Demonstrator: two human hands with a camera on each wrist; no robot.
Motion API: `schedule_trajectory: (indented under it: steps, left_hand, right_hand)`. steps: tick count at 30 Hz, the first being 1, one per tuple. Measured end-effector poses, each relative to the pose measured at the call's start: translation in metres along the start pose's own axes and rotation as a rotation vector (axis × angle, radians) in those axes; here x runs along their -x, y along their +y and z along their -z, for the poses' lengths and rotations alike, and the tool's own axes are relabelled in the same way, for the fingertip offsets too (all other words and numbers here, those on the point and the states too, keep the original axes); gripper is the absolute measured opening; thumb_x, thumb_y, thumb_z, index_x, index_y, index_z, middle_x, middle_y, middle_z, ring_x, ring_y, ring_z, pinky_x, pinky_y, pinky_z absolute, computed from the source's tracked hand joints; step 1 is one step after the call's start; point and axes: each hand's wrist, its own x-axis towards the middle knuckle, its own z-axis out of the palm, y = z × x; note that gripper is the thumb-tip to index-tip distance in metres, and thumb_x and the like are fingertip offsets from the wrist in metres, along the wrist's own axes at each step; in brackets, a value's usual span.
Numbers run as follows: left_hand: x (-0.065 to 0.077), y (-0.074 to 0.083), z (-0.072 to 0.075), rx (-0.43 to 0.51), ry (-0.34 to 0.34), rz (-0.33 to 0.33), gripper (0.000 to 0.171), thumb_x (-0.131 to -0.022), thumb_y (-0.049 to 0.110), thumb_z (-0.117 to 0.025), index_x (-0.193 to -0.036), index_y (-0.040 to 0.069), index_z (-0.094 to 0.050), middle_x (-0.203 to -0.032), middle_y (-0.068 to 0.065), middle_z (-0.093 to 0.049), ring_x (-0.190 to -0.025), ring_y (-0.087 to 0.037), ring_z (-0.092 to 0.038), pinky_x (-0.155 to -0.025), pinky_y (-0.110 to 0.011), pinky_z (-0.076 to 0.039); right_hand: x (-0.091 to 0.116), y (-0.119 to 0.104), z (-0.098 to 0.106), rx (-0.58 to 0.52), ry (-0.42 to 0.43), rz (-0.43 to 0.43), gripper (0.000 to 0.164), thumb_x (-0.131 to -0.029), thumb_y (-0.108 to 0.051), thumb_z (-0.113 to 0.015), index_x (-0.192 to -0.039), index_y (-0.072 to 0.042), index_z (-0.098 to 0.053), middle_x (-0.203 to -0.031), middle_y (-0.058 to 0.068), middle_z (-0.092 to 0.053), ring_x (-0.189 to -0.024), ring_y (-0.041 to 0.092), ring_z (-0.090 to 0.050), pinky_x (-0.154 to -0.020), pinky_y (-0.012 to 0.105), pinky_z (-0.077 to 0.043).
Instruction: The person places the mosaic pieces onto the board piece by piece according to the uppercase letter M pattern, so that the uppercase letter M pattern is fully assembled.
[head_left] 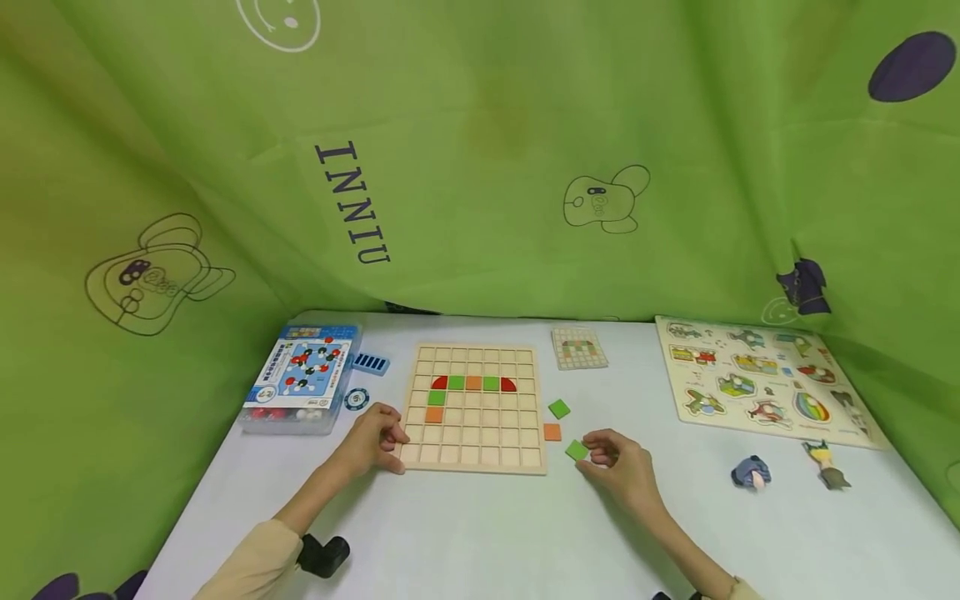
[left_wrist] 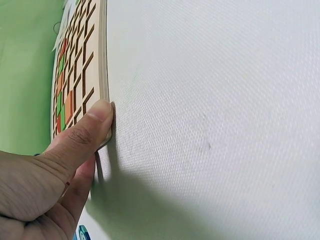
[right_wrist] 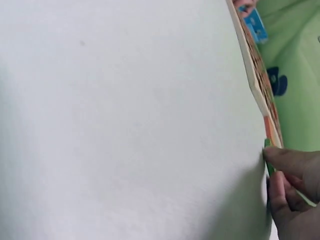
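Observation:
A square wooden grid board (head_left: 490, 437) lies mid-table. Red quarter-round pieces end a row of green and orange tiles on it; a green tile (head_left: 436, 398) and an orange tile (head_left: 434, 414) continue down from its left end. My left hand (head_left: 367, 442) grips the board's near left corner, its thumb (left_wrist: 101, 111) on the corner edge. To the right of the board, my right hand (head_left: 628, 473) pinches a green square tile (head_left: 576, 450) by its edge, at the tabletop. A loose orange tile (head_left: 552, 432) and another green tile (head_left: 558, 408) lie between that hand and the board.
Behind the loose tiles lies a small pattern card (head_left: 579, 350). At left stand a molecule-set box (head_left: 300, 392), a round chip (head_left: 357, 399) and a blue striped piece (head_left: 371, 363). A picture puzzle board (head_left: 765, 387) and two small figures (head_left: 752, 473) occupy the right side.

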Motion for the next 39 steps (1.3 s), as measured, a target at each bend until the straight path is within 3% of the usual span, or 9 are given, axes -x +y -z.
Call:
schedule_trajectory:
  steps: [5, 17, 24, 29, 39]
  left_hand:
    - [-0.002, -0.003, -0.002, 0.014, 0.005, 0.008, 0.033, -0.051, -0.007, -0.089, -0.074, -0.002, -0.066, -0.107, -0.018, -0.052, -0.094, -0.027, -0.052, -0.068, -0.023, -0.05]
    - [-0.001, -0.002, 0.0, 0.026, -0.006, -0.019, 0.034, -0.051, -0.006, -0.09, -0.075, -0.002, -0.066, -0.107, -0.02, -0.051, -0.093, -0.029, -0.052, -0.068, -0.025, -0.051]
    - [0.0, -0.011, 0.0, 0.041, 0.017, -0.133, 0.033, -0.052, 0.002, -0.091, -0.073, 0.002, -0.066, -0.101, -0.018, -0.051, -0.086, -0.025, -0.052, -0.064, -0.022, -0.049]
    - [0.0, -0.004, 0.001, 0.012, 0.01, -0.06, 0.033, -0.051, -0.002, -0.091, -0.072, 0.001, -0.066, -0.105, -0.019, -0.052, -0.094, -0.031, -0.053, -0.07, -0.027, -0.052]
    - [-0.001, -0.002, -0.001, -0.021, 0.011, -0.01, 0.033, -0.05, -0.006, -0.09, -0.073, -0.001, -0.066, -0.107, -0.017, -0.053, -0.098, -0.029, -0.053, -0.077, -0.033, -0.051]
  right_hand:
    - [-0.009, 0.005, 0.008, -0.01, -0.029, -0.021, 0.028, -0.072, 0.008, -0.077, -0.099, 0.002, -0.069, -0.093, 0.014, -0.071, -0.077, 0.014, -0.066, -0.067, 0.019, -0.053]
    - [-0.029, 0.0, 0.008, -0.116, -0.09, -0.04, 0.03, -0.08, 0.008, -0.071, -0.109, 0.009, -0.064, -0.107, 0.023, -0.067, -0.097, 0.033, -0.066, -0.079, 0.021, -0.053]
    - [-0.042, -0.015, -0.01, -0.205, -0.105, -0.035, 0.031, -0.08, 0.008, -0.07, -0.111, 0.01, -0.064, -0.109, 0.024, -0.066, -0.1, 0.035, -0.065, -0.079, 0.017, -0.051]
    - [-0.053, -0.032, -0.025, -0.258, -0.103, -0.043, 0.03, -0.082, 0.006, -0.07, -0.111, 0.009, -0.064, -0.109, 0.024, -0.066, -0.098, 0.034, -0.065, -0.076, 0.018, -0.052]
    - [-0.074, -0.05, -0.06, -0.289, -0.092, -0.03, 0.03, -0.08, 0.009, -0.07, -0.109, 0.007, -0.066, -0.106, 0.021, -0.068, -0.094, 0.033, -0.066, -0.078, 0.028, -0.054]
